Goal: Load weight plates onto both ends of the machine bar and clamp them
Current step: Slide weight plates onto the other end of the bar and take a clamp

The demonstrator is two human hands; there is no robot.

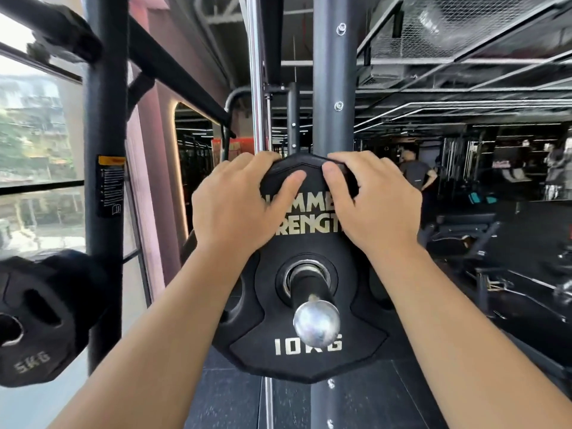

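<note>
A black 10 kg weight plate with gold lettering hangs on the machine bar's sleeve, whose chrome end cap points at me. My left hand grips the plate's upper left rim, fingers curled over the top. My right hand grips the upper right rim the same way. The bar passes through the plate's centre hole. No clamp shows on the sleeve.
A 5 kg plate sits on a storage peg at the lower left, beside a black rack upright. Another upright and a chrome guide rod stand behind the plate. Benches and a person are at the far right.
</note>
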